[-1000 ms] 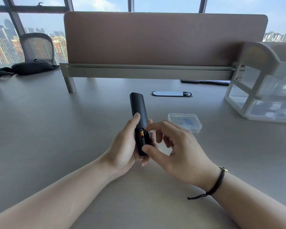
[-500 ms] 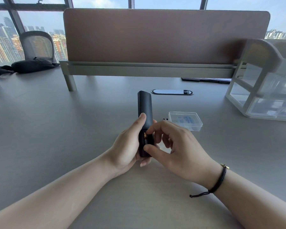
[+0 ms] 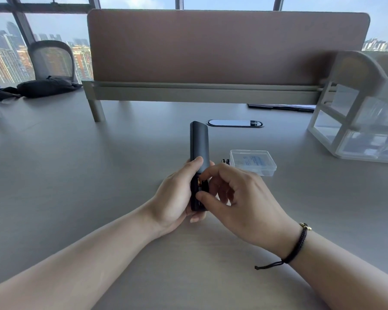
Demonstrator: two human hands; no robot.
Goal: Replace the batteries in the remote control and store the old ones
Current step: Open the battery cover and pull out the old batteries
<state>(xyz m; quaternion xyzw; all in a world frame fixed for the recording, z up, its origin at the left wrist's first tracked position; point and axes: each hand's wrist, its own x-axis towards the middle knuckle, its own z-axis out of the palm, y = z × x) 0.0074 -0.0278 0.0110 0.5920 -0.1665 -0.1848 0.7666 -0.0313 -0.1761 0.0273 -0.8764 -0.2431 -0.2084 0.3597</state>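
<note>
Matte black plastic, slim and stiff: the remote control [image 3: 198,151] stands nearly upright above the middle of the desk [image 3: 76,175], well back from its near edge. Going from the left, the left hand [image 3: 177,195] is wrapped round the lower half, thumb pressed along the casing, fingers curled behind. It looks a light thing, and smooth enough to slip, so that full wrap low on the body seems the right hold.

Next, in the open bay, a glint of gold shows what I take for a battery [image 3: 199,183]. The right hand [image 3: 238,198] pinches at it, forefinger at the top end, thumb at the bottom; whether it truly has hold of the cell or only presses on it I cannot tell. A battery is small, hard and round, apt to roll, and best taken by its ends as here.

Further right, two dark battery ends [image 3: 225,161] lie on the desk just beside a clear plastic case [image 3: 253,163], lid shut. It looks thin-walled and light, likely to skate if nudged.
</note>
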